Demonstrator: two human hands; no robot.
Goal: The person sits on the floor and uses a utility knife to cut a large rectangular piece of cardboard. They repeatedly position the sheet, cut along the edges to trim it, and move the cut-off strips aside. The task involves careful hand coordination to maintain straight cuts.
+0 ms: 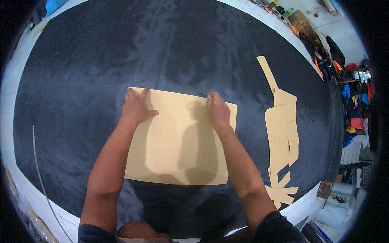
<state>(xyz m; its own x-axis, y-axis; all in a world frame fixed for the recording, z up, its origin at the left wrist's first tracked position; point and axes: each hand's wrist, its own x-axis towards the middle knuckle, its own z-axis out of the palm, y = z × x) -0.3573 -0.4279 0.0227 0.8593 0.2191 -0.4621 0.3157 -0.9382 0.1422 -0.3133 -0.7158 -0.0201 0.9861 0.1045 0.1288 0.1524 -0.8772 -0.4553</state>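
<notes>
Right now both hands press flat on a tan card sheet [180,139] that lies on a wide black cloth [101,60] covering the table. The left hand [135,108] sits at the sheet's top-left corner, about ten o'clock from the sheet's middle, with fingers spread and the thumb pointing toward three o'clock; the palm is down and nothing is gripped. The right hand [218,111] rests near the top edge at about one o'clock from the sheet's middle, fingers curled under a little at the far edge; whether they pinch the edge or only press on it, I cannot tell. Both forearms come up from six o'clock and cross the sheet's lower corners.

The sheet is roughly rectangular, lying slightly tilted, its top edge dropping toward the right. Shadows of the arms and head fall over its lower middle.

At three o'clock from the sheet, apart from it, lies a group of tan pattern pieces [281,133], overlapping one another, with a narrow strip [266,71] running up toward twelve o'clock and several thin offcuts [281,192] fanned out at the low end. Beyond the cloth at two o'clock a cluttered heap [352,93] of coloured fabric and gear stands against the wall. A white table rim [24,178] shows at eight o'clock.
</notes>
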